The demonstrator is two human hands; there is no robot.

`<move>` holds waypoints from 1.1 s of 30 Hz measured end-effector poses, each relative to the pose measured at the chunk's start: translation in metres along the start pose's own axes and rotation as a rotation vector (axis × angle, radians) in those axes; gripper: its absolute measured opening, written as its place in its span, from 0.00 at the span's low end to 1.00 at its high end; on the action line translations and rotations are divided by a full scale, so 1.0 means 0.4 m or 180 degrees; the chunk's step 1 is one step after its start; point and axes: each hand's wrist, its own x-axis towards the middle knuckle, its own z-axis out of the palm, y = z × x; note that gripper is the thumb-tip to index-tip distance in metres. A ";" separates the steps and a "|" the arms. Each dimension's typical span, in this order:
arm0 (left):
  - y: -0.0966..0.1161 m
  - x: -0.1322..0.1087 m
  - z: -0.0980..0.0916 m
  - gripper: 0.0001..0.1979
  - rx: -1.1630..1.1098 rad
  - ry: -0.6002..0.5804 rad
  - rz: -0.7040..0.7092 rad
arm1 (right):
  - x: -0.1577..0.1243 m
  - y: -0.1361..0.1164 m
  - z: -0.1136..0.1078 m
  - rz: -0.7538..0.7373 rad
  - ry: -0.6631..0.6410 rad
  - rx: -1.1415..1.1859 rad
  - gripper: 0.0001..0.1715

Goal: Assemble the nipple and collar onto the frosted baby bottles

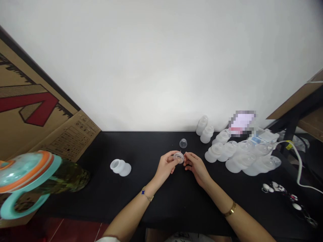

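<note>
Over the black table, my left hand (166, 165) pinches a translucent white bottle collar ring (178, 157) between thumb and fingers. My right hand (194, 165) is close to the ring's right side, its fingers curled and the thumb and index finger together. Whether anything small is in that pinch I cannot make out. Just beyond the ring, a clear dome cap (183, 143) lies on the table. To the left of my hands, an open white baby bottle body (121, 167) lies tilted with its mouth facing left.
Several capped baby bottles (241, 159) are grouped on the right, with a pixelated screen (241, 121) behind them. A white cable (299, 168) and a beaded strap (290, 198) lie farther right. At left are a large teal-lidded jug (37, 178) and a cardboard box (37, 101). A white wall rises behind.
</note>
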 end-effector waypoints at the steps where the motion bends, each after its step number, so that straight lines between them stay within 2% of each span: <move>1: -0.001 0.000 -0.001 0.20 0.0001 0.0007 -0.0002 | 0.000 0.000 0.000 0.0007 -0.0001 -0.0002 0.20; 22: -0.007 0.003 0.001 0.19 -0.0141 0.0038 -0.0150 | -0.003 0.001 0.004 -0.0057 0.0025 -0.0141 0.20; 28: -0.016 0.013 -0.008 0.22 -0.0110 0.0318 0.0002 | -0.010 -0.004 0.016 -0.0453 0.0084 -0.0558 0.20; 33: -0.018 0.009 -0.005 0.24 0.0077 0.0189 0.0117 | -0.011 0.009 0.011 -0.0875 -0.0053 -0.1144 0.22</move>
